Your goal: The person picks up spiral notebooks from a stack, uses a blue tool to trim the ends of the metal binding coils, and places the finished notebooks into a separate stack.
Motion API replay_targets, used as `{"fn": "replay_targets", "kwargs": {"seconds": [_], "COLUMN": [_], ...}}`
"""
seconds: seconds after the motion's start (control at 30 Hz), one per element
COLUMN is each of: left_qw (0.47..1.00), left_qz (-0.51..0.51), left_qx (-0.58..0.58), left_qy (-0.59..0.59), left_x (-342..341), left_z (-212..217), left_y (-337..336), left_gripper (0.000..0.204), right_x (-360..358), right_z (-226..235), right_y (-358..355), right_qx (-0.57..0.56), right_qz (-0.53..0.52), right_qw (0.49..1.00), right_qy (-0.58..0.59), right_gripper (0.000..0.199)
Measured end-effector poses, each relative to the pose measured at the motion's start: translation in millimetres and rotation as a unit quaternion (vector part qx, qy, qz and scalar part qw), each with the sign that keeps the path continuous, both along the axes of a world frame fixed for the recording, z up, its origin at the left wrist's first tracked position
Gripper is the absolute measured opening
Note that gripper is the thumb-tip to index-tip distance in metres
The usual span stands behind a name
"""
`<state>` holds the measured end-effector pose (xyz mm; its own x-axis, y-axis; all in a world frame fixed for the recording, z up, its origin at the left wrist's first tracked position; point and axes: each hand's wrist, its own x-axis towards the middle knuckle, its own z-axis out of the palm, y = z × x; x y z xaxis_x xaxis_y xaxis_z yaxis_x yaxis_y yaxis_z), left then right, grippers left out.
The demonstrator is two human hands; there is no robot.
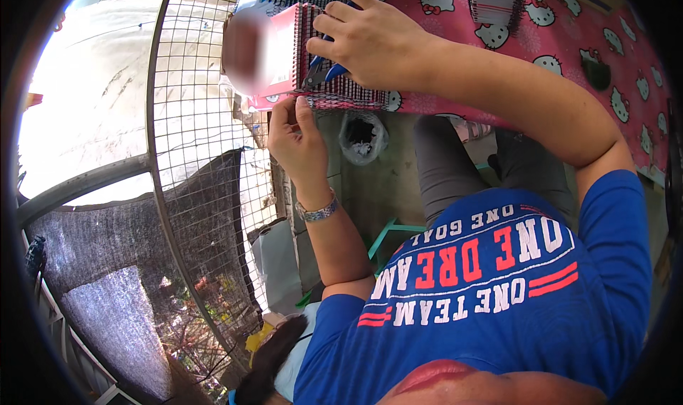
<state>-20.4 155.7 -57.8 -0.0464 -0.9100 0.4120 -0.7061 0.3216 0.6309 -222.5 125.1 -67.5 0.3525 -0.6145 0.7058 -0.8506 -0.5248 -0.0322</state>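
A stack of spiral notebooks [282, 49] lies at the table's left end, the top one with a pale cover and a dark wire coil along its right side. My right hand [384, 43] reaches over the coil with its fingers bent. Under its palm are blue-handled cutting pliers [316, 72], their dark jaws pointing at the coil's near end. My left hand [299, 136] is below that near corner, thumb and forefinger closed at the notebook's edge. What exactly the fingertips pinch is too small to see.
The table has a pink patterned cloth [455, 92]. More spiral notebooks [494, 3] lie at the back. A lined bin [361, 138] with scraps stands below the table's edge. Wire mesh [188, 70] rises on the left. A dark green object [596, 74] lies on the right.
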Motion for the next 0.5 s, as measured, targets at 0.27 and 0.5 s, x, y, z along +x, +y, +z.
{"fn": "replay_targets", "kwargs": {"seconds": [0.27, 0.5], "left_qw": [1.0, 1.0], "left_qz": [-0.015, -0.025], "left_qx": [0.0, -0.008], "left_qy": [0.017, 0.009], "left_x": [-2, 3], "left_z": [-3, -5], "left_y": [-3, -6], "left_gripper": [0.022, 0.022], "right_x": [-1, -2], "right_z": [5, 18], "right_y": [1, -2], "right_qx": [0.011, 0.105], "right_qz": [-0.032, 0.007], "right_qw": [0.999, 0.994], "right_qy": [-0.007, 0.032], "right_gripper": [0.037, 0.034]}}
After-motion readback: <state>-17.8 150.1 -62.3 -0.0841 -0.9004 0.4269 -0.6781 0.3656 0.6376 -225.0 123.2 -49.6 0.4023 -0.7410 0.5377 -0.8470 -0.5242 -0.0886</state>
